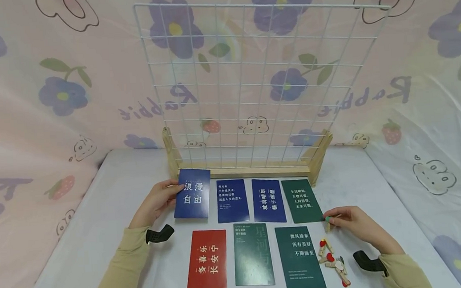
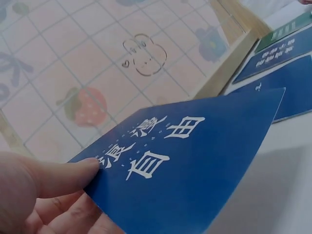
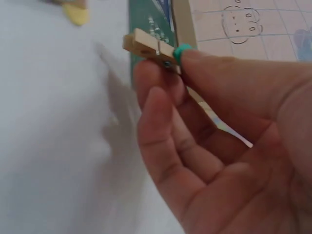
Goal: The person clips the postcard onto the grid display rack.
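Behind the held blue card [image 1: 192,194] stands a wire grid [image 1: 255,63]

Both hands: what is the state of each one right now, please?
Left hand: holding the leftmost blue card by its edge, thumb on top.
Right hand: pinching a small wooden clothespin.

A dark blue card [image 1: 193,204] with four large white Chinese characters is left of centre in the head view, lifted and tilted; the left hand [image 1: 159,201] pinches its left edge. Toward the lower right, the right hand [image 1: 358,223] pinches a small wooden clothespin [image 3: 148,45] with a green ornament [image 3: 180,51] at one end.
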A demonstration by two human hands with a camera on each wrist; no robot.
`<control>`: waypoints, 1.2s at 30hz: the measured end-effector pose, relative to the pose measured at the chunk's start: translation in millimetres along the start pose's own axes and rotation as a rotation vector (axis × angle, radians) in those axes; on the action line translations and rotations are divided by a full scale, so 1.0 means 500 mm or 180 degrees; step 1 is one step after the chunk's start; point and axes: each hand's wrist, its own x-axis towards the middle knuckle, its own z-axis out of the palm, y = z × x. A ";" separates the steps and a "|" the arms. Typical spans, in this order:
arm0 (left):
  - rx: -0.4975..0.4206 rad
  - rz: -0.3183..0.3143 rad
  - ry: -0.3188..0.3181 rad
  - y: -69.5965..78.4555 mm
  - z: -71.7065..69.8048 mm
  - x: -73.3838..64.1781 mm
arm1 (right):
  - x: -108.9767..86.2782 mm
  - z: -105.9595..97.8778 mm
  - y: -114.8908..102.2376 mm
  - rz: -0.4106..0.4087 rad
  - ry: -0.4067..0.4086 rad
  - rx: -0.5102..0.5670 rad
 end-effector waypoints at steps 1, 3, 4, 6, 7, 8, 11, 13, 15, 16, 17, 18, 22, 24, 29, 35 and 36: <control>-0.0005 0.0004 0.0019 0.003 0.002 -0.002 | 0.002 -0.002 -0.002 0.0009 0.0039 0.0028; -0.0013 0.0017 0.0030 0.010 0.004 -0.007 | 0.005 -0.005 -0.006 0.0021 0.0105 0.0068; -0.0005 0.0037 0.0012 0.012 0.005 -0.009 | 0.007 -0.007 -0.008 0.0005 0.0112 0.0078; -0.0024 0.0049 0.0008 0.018 0.007 -0.012 | 0.010 -0.010 -0.012 0.0039 0.0162 0.0132; -0.0033 0.0068 -0.0007 0.019 0.008 -0.014 | 0.011 -0.012 -0.014 0.0045 0.0181 0.0152; -0.0041 0.0088 -0.0032 0.021 0.010 -0.015 | 0.012 -0.014 -0.017 0.0043 0.0191 0.0161; -0.0062 0.0128 -0.0070 0.025 0.015 -0.019 | 0.018 -0.017 -0.027 0.0055 0.0233 0.0190; -0.0058 0.0139 -0.0086 0.028 0.018 -0.021 | 0.024 -0.018 -0.035 0.0029 0.0269 0.0177; -0.0046 0.0143 -0.0081 0.030 0.022 -0.021 | 0.031 -0.019 -0.045 -0.0015 0.0304 0.0131; -0.0027 0.0146 -0.0077 0.031 0.023 -0.021 | 0.035 -0.020 -0.051 -0.0038 0.0328 0.0112; -0.0013 0.0149 -0.0068 0.032 0.025 -0.022 | 0.039 -0.021 -0.058 -0.0078 0.0349 0.0087; 0.0002 0.0152 -0.0060 0.034 0.027 -0.022 | 0.043 -0.022 -0.065 -0.0113 0.0369 0.0082; 0.0065 0.0176 -0.0019 0.040 0.030 -0.025 | 0.062 -0.028 -0.092 -0.0255 0.0380 0.0059; 0.0084 0.0205 -0.0014 0.043 0.031 -0.027 | 0.072 -0.030 -0.104 -0.0322 0.0362 0.0070; 0.0081 0.0297 -0.0058 0.049 0.036 -0.030 | 0.093 -0.035 -0.131 -0.0458 0.0302 0.0037; -0.0001 0.0384 -0.0067 0.059 0.041 -0.034 | 0.116 -0.026 -0.167 -0.0574 0.0284 -0.0020; -0.0009 0.0394 -0.0053 0.061 0.042 -0.035 | 0.120 -0.025 -0.174 -0.0592 0.0272 -0.0039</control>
